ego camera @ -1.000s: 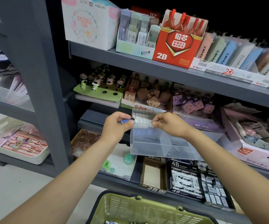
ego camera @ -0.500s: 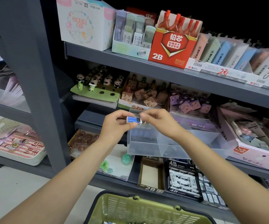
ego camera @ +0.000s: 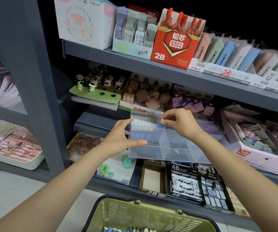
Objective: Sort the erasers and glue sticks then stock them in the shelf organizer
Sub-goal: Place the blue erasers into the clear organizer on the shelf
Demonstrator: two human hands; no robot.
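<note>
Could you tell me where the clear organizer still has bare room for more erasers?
The clear organizer is bare in its front left compartment below the eraser rows, and right of the divider. The back left is crowded; the right hand pinches an eraser there.

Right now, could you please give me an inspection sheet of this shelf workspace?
Surface: grey shelf, tiers stocked.
Job's things: clear organizer, left compartment holds a row of erasers; blue eraser at its rim; more in the green basket.
Clutter: red 2B box, panda toppers.
Hands: left hand steadies the organizer; right hand pinches the blue eraser.
Cables: nothing seen.
Surroundings: side rack.
</note>
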